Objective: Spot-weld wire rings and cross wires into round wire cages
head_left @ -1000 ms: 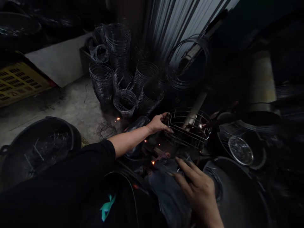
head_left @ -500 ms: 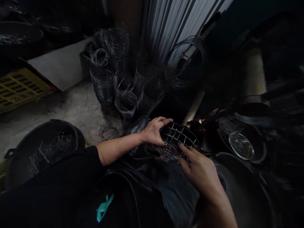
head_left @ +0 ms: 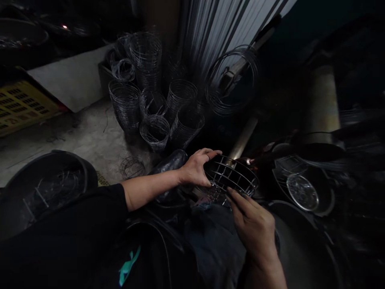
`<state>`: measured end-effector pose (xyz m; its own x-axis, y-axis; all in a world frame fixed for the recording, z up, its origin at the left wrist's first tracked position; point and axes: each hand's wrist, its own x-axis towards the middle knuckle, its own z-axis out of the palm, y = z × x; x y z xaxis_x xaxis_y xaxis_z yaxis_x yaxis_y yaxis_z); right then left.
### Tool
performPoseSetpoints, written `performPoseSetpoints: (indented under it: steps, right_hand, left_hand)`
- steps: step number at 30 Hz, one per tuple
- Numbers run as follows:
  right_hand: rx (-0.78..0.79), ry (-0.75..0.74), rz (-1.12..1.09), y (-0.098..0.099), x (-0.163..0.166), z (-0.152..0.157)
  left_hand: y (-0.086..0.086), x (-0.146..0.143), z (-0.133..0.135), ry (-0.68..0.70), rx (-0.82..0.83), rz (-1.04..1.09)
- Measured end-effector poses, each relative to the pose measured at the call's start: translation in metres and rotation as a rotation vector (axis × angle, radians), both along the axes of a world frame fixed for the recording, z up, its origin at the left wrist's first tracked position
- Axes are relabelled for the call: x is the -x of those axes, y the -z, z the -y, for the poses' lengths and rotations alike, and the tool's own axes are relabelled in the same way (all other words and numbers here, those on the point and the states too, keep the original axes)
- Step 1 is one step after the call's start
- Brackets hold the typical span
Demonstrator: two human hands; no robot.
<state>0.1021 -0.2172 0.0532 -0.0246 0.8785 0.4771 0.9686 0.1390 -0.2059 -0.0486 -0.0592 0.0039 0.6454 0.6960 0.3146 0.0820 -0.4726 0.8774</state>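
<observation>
A round wire basket point(head_left: 233, 176), made of metal rings joined by short cross wires, is held in front of me over my lap. My left hand point(head_left: 197, 167) grips its left side, thumb low and fingers over the upper rim. At its near right edge, my right hand point(head_left: 252, 218) has its fingertips closed on the wire; the exact pinch is partly hidden. Just beyond the basket stands a metal rod or tube point(head_left: 243, 138), with a small bright, copper-coloured tip point(head_left: 249, 161) beside the basket's far rim.
Several stacks of wire rings point(head_left: 124, 102) stand on the floor ahead. A wire coil point(head_left: 231, 80) hangs at the upper middle. A black tub point(head_left: 87, 168) holding wire pieces is at left, a bin with a shiny round piece point(head_left: 302, 192) at right. A yellow crate point(head_left: 24, 106) lies far left.
The basket has tilted and shifted slightly right, its ring side now showing more. My right hand has turned more upright, with its fingers drawn closer together at the wire.
</observation>
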Motion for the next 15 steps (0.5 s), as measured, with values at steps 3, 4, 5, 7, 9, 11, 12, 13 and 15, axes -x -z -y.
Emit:
performPoseSetpoints:
  steps: [3,4,5,7,9,11,12,13,15]
  right_hand:
    - [0.055,0.013,-0.037,-0.002,-0.004,-0.003]
    - [0.051,0.017,-0.053,-0.002,-0.005,-0.004]
    - [0.037,0.023,-0.063,-0.002,-0.006,-0.006]
    - [0.004,0.034,-0.059,-0.001,-0.007,-0.008]
    - [-0.021,0.035,-0.040,-0.001,-0.009,-0.012]
    - [-0.041,0.022,-0.023,-0.002,-0.012,-0.016]
    - [-0.046,0.017,-0.016,-0.004,-0.014,-0.018]
    - [-0.044,0.017,-0.013,-0.005,-0.016,-0.021]
    - [-0.026,0.025,-0.015,-0.008,-0.020,-0.025]
  left_hand:
    - [-0.001,-0.004,-0.001,-0.009,-0.009,0.026]
    - [-0.001,-0.005,-0.001,-0.015,-0.001,0.032]
    - [-0.002,-0.006,-0.001,-0.019,0.012,0.038]
    - [-0.002,-0.008,-0.002,-0.028,0.043,0.051]
    - [-0.003,-0.011,-0.003,-0.038,0.066,0.067]
    - [-0.003,-0.015,-0.006,-0.046,0.078,0.080]
    - [-0.003,-0.017,-0.008,-0.047,0.081,0.084]
    - [-0.003,-0.019,-0.010,-0.046,0.084,0.088]
    - [-0.003,-0.023,-0.014,-0.042,0.090,0.091]
